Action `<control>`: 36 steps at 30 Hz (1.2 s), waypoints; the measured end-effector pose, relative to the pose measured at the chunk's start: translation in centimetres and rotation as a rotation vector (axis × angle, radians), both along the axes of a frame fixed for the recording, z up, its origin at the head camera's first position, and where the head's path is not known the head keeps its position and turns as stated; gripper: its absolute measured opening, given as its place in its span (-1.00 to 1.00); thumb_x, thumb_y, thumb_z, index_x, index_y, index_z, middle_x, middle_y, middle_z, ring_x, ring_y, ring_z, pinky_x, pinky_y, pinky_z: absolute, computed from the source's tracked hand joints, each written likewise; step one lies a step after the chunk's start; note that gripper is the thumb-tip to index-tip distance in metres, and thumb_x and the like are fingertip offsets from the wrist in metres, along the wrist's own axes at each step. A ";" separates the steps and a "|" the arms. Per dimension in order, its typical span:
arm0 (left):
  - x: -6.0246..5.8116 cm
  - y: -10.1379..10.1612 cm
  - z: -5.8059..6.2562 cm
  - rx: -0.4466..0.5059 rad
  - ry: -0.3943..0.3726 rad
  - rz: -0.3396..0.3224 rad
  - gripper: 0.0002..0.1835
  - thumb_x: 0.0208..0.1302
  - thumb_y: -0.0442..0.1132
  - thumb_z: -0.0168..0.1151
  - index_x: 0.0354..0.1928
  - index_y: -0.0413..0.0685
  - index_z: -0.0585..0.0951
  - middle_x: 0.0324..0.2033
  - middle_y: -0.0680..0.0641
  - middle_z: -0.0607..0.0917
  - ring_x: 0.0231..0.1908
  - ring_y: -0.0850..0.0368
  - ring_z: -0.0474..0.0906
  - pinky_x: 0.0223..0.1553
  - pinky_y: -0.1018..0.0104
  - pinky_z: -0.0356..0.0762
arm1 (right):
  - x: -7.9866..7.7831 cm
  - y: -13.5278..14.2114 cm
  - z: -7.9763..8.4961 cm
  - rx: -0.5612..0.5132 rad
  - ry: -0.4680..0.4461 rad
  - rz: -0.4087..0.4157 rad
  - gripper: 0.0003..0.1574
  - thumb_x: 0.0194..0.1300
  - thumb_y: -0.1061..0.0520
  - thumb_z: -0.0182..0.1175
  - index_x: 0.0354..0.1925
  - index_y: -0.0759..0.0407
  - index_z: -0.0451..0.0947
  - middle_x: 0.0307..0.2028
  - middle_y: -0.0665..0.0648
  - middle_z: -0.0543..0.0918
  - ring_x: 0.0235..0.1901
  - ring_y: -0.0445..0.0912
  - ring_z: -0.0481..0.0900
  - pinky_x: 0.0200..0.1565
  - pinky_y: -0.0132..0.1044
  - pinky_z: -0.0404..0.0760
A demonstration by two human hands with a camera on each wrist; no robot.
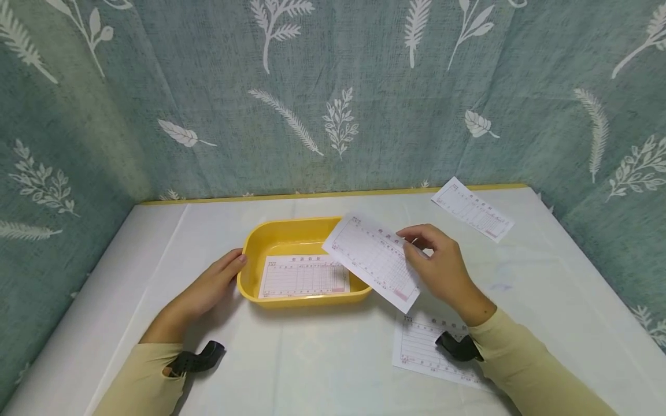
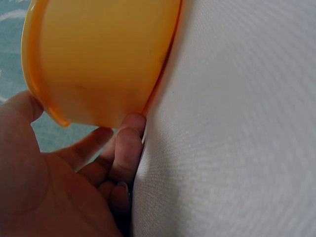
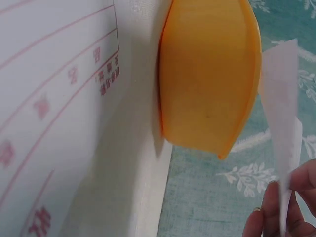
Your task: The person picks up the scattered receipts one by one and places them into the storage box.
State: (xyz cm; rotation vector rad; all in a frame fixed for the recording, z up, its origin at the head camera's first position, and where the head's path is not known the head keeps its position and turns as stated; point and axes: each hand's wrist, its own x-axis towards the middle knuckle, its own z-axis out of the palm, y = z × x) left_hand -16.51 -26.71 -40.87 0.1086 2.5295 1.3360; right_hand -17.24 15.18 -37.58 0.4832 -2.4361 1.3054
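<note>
A yellow plastic tray (image 1: 312,301) sits on the white table, with a printed receipt slip (image 1: 293,278) lying flat inside. My left hand (image 1: 210,287) grips the tray's left end, thumb at the rim and fingers against the outer wall, as the left wrist view shows. Between the thumb and fingers of my right hand (image 1: 439,266) is another receipt slip (image 1: 369,251), pinched by its right edge. This slip slants over the tray's right end and covers part of it. In the right wrist view the held slip (image 3: 281,108) appears nearly edge-on beside the tray.
One receipt slip (image 1: 472,209) lies at the table's back right. Another slip (image 1: 424,349) lies nearer, partly hidden under the right forearm. A leaf-patterned green cloth (image 1: 333,104) surrounds the table (image 1: 312,370) at the back and sides. Each wrist wears a black camera mount (image 1: 198,359).
</note>
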 end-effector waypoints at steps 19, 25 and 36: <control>0.1 -0.1 -0.1 -0.008 -0.016 0.012 -0.25 0.57 0.22 -0.27 0.55 -0.16 0.10 0.52 -0.30 0.15 0.54 -0.32 -0.10 0.48 -0.37 -0.19 | -1.3 -2.3 1.2 0.023 -0.028 0.109 -0.74 0.32 0.39 0.20 -0.05 0.22 0.67 -0.11 0.15 0.71 -0.16 -0.06 0.64 -0.08 -0.42 0.63; 0.1 -0.1 -0.1 0.014 -0.001 0.007 -0.27 0.58 0.20 -0.27 0.54 -0.18 0.11 0.51 -0.31 0.17 0.54 -0.32 -0.09 0.48 -0.36 -0.19 | -1.7 -3.2 1.3 0.037 -0.021 0.127 -0.75 0.31 0.38 0.21 -0.06 0.22 0.67 -0.11 0.14 0.71 -0.16 -0.07 0.65 -0.06 -0.32 0.66; 0.1 -0.1 0.0 0.012 -0.012 0.011 -0.27 0.57 0.22 -0.26 0.54 -0.12 0.12 0.51 -0.29 0.17 0.54 -0.31 -0.08 0.48 -0.36 -0.18 | -2.7 -5.1 1.5 0.082 0.042 0.216 -0.78 0.31 0.40 0.21 -0.12 0.21 0.68 -0.22 0.13 0.69 -0.24 -0.11 0.61 -0.17 -0.23 0.69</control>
